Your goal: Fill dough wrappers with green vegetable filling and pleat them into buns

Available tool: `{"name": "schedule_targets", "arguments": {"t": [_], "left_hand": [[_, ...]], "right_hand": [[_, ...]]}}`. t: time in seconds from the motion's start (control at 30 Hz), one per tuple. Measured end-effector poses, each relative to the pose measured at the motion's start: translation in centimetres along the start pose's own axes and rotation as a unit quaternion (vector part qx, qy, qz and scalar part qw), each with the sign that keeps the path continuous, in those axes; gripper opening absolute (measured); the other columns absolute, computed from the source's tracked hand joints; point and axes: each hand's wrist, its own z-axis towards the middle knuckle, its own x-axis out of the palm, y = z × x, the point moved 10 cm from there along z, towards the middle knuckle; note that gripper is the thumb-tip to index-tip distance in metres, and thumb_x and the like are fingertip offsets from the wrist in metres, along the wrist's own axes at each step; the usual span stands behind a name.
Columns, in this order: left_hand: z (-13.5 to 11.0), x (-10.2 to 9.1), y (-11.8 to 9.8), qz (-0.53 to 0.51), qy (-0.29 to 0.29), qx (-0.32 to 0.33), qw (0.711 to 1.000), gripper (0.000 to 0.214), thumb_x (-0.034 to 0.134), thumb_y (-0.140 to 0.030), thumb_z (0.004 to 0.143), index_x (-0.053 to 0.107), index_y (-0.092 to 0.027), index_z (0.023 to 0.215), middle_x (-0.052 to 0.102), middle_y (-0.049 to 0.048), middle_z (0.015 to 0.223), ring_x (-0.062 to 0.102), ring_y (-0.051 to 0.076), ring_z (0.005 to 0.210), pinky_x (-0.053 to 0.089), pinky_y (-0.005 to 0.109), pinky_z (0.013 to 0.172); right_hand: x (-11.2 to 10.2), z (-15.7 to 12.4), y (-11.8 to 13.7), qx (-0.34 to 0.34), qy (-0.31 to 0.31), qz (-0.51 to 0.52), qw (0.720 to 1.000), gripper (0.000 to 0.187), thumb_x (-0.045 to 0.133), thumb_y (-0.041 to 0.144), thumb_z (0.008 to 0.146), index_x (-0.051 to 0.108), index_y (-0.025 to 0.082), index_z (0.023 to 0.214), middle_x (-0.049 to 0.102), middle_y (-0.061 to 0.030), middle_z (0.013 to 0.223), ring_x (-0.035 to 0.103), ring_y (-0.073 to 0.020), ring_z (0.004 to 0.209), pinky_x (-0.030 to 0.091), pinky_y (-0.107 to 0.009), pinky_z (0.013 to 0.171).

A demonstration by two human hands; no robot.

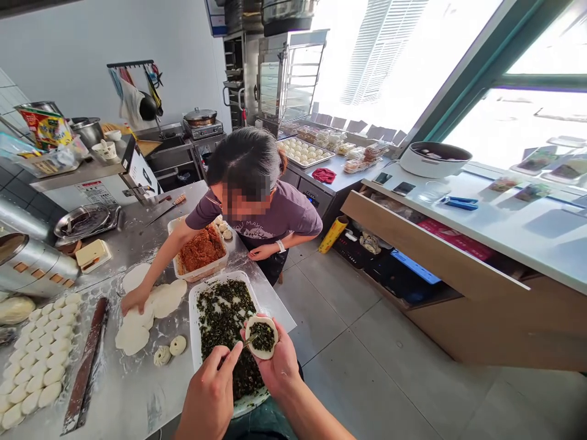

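Observation:
My right hand (282, 366) is palm up and cups a round dough wrapper (263, 354) with dark green chopped filling (263, 335) in its middle. My left hand (210, 388) is closed on a small metal spatula (249, 340), whose tip touches the filling; most of its handle is hidden by my fingers. Below both hands, a white tub (193, 333) holds more of the green filling. Two pleated buns (178, 345) sit on the steel table to the left of the tub.
A co-worker (270, 214) across the table reaches to flat dough wrappers (132, 339). Nearby are a tub of reddish filling (202, 249), a dark rolling pin (89, 360) and rows of dough pieces (41, 354). An open drawer (426, 238) juts out at right.

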Motion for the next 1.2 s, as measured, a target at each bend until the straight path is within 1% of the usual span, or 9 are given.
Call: {"name": "schedule_targets", "arguments": {"t": [0.2,0.37,0.47,0.53,0.6,0.7,0.83,1.03,1.2], "left_hand": [[0.5,1.0,0.7,0.006,-0.003,-0.057,0.998,0.055,0.035,-0.009,0.098,0.051,-0.031,0.146,0.068,0.0068,0.109,0.072,0.014,0.096,0.057,0.022,0.081],[-1.0,1.8,6.4,-0.007,-0.029,-0.158,0.987,0.047,0.039,-0.02,0.101,0.049,-0.028,0.147,0.065,0.0096,0.123,0.067,0.018,0.113,0.056,0.026,0.087],[-2.2,4.2,10.1,0.015,0.058,-0.192,0.98,0.048,0.039,-0.01,0.097,0.06,-0.025,0.136,0.067,0.0088,0.114,0.07,0.016,0.097,0.056,0.025,0.079],[-2.8,4.9,10.8,0.034,0.1,-0.19,0.976,0.053,0.036,-0.002,0.092,0.066,-0.025,0.13,0.067,0.0081,0.108,0.071,0.015,0.087,0.056,0.024,0.073],[-2.6,3.5,9.7,0.041,0.06,-0.172,0.982,0.055,0.036,-0.002,0.093,0.063,-0.027,0.134,0.066,0.0088,0.113,0.071,0.017,0.096,0.057,0.026,0.079],[-1.5,1.2,5.0,0.021,-0.019,-0.08,0.996,0.053,0.042,-0.012,0.098,0.049,-0.031,0.147,0.063,0.0093,0.126,0.065,0.019,0.116,0.056,0.029,0.095],[-0.3,0.9,0.5,0.028,-0.027,0.009,0.999,0.06,0.038,-0.006,0.095,0.048,-0.034,0.148,0.066,0.0078,0.124,0.066,0.018,0.115,0.056,0.029,0.099],[0.5,-0.2,1.8,-0.088,0.047,-0.047,0.994,0.037,0.042,-0.023,0.1,0.062,-0.032,0.131,0.073,0.0046,0.108,0.071,0.016,0.098,0.057,0.024,0.087],[2.0,0.5,2.6,-0.119,0.141,-0.1,0.978,0.032,0.037,-0.037,0.102,0.068,-0.028,0.097,0.073,0.0032,0.093,0.07,0.017,0.084,0.053,0.026,0.08]], "right_hand": [[0.4,-0.5,-0.6,0.01,0.003,-0.005,1.0,0.02,0.065,0.034,0.088,0.072,0.018,0.098,0.078,-0.0084,0.091,0.072,-0.0257,0.093,0.059,-0.039,0.081],[-0.3,-0.2,-0.1,0.003,-0.01,-0.005,1.0,0.021,0.063,0.032,0.088,0.074,0.016,0.097,0.079,-0.0081,0.093,0.073,-0.0232,0.09,0.059,-0.036,0.08],[-0.8,0.3,0.1,0.009,-0.022,-0.014,1.0,0.024,0.061,0.032,0.089,0.075,0.015,0.098,0.079,-0.0088,0.09,0.073,-0.0215,0.084,0.059,-0.032,0.074],[-1.1,0.5,0.0,0.019,-0.035,-0.011,0.999,0.023,0.06,0.03,0.09,0.075,0.015,0.098,0.08,-0.008,0.091,0.072,-0.0196,0.081,0.059,-0.03,0.072],[-1.2,0.6,-0.3,0.021,-0.038,-0.009,0.999,0.02,0.062,0.029,0.09,0.074,0.016,0.098,0.08,-0.007,0.092,0.072,-0.0194,0.081,0.059,-0.032,0.075],[-0.8,0.5,-0.8,0.019,-0.025,-0.017,0.999,0.018,0.068,0.032,0.087,0.074,0.017,0.094,0.079,-0.0062,0.09,0.072,-0.021,0.081,0.06,-0.035,0.076],[-0.2,0.3,-2.1,0.059,0.001,-0.027,0.998,0.028,0.071,0.039,0.085,0.073,0.017,0.102,0.078,-0.0065,0.088,0.072,-0.0221,0.078,0.059,-0.034,0.071],[-0.2,0.0,-1.0,0.04,-0.01,-0.038,0.998,0.025,0.07,0.038,0.085,0.073,0.017,0.097,0.077,-0.0072,0.087,0.07,-0.0228,0.081,0.059,-0.04,0.078],[0.5,-0.7,-1.7,0.067,0.009,-0.071,0.995,0.029,0.071,0.044,0.084,0.073,0.018,0.097,0.076,-0.0058,0.083,0.068,-0.0206,0.072,0.055,-0.031,0.064]]}}
